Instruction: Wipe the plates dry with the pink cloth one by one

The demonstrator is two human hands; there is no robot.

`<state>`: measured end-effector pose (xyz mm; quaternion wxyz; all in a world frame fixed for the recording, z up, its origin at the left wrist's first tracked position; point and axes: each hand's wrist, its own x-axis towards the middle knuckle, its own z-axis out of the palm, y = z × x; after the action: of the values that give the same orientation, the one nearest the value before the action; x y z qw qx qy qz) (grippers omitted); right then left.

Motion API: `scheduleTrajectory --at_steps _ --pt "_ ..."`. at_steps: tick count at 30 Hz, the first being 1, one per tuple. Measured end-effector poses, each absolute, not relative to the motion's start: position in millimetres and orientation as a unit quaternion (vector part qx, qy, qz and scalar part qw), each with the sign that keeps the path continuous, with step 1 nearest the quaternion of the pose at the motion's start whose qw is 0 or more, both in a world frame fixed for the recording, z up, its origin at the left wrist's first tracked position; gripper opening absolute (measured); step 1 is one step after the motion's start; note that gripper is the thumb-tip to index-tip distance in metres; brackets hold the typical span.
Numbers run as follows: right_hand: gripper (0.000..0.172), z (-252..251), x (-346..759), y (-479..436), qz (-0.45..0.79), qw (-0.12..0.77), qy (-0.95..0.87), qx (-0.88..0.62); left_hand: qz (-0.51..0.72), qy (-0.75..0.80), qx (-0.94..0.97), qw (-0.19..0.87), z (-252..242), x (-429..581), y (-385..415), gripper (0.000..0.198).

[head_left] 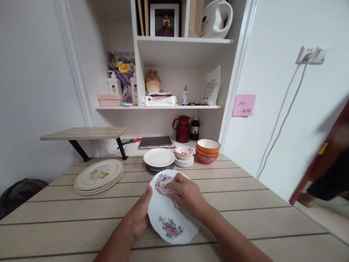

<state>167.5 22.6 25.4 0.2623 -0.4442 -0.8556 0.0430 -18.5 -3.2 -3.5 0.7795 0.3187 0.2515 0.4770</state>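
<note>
A white plate (162,214) with pink and purple flowers is tilted up in front of me above the table. My left hand (140,213) grips its left edge, the thumb on the face and the other fingers out of sight behind. On the plate's upper part, my right hand (188,193) presses a crumpled pale pink cloth (163,188) against the surface. Part of the cloth is hidden under the fingers. Just beyond the plate stands a stack of plates (159,157), a white one on top of dark ones.
Oval plates (98,175) are stacked at the left. Small dishes (184,152) and stacked bowls (207,151) stand at the back right. A raised wooden shelf (84,133) overhangs the back left. Behind are a red jug (182,129) and a dark bottle (194,129). Someone's leg shows far right.
</note>
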Motion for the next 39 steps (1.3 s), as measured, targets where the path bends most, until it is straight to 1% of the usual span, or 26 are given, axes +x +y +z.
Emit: scheduleTrajectory --at_steps 3,8,11,14,18,21,23,25,26,29,31,34,39 --pt "0.028 27.1 172.2 33.1 0.012 0.281 -0.83 -0.482 0.478 0.247 0.328 0.777 -4.0 -19.1 -3.2 0.061" --pt "0.028 31.5 196.8 42.1 0.007 0.288 -0.809 -0.512 0.479 0.268 0.337 0.765 -1.2 -19.0 -5.6 0.062" --pt "0.028 35.7 214.4 39.8 0.025 0.266 -0.811 -0.521 0.478 0.277 0.335 0.764 -0.4 -19.6 -6.1 0.062" --pt "0.032 40.8 230.4 33.6 0.072 0.211 -0.827 -0.516 0.477 0.275 0.332 0.766 -1.0 -20.6 -5.4 0.063" --pt "0.027 47.2 238.6 22.2 0.133 0.14 -0.866 -0.462 0.469 0.289 0.324 0.769 0.3 -20.1 -6.6 0.065" --pt "0.025 49.1 225.9 10.2 0.191 0.09 -0.909 -0.36 0.471 0.309 0.32 0.761 2.8 -18.5 -8.2 0.065" --pt "0.026 47.4 208.6 0.8 0.227 0.069 -0.929 -0.283 0.473 0.313 0.321 0.758 3.7 -17.9 -8.2 0.065" --pt "0.029 43.0 187.8 -7.6 0.235 0.09 -0.933 -0.257 0.462 0.303 0.317 0.771 3.3 -17.9 -7.1 0.065" --pt "0.031 40.2 177.6 -10.6 0.227 0.12 -0.929 -0.267 0.453 0.297 0.313 0.78 2.6 -18.0 -6.4 0.066" --pt "0.031 31.6 153.8 -11.6 0.155 0.204 -0.91 -0.325 0.436 0.277 0.3 0.802 -0.2 -18.1 -4.6 0.075" --pt "0.031 27.7 146.1 -5.8 0.114 0.239 -0.894 -0.361 0.442 0.263 0.298 0.804 -1.6 -17.7 -4.1 0.08" --pt "0.029 25.7 145.1 7.3 0.069 0.267 -0.865 -0.418 0.45 0.253 0.298 0.803 -2.6 -17.0 -4.2 0.084" --pt "0.021 23.6 156.9 25.6 0.022 0.3 -0.819 -0.489 0.45 0.253 0.316 0.796 -4.9 -19.1 -4.2 0.082"
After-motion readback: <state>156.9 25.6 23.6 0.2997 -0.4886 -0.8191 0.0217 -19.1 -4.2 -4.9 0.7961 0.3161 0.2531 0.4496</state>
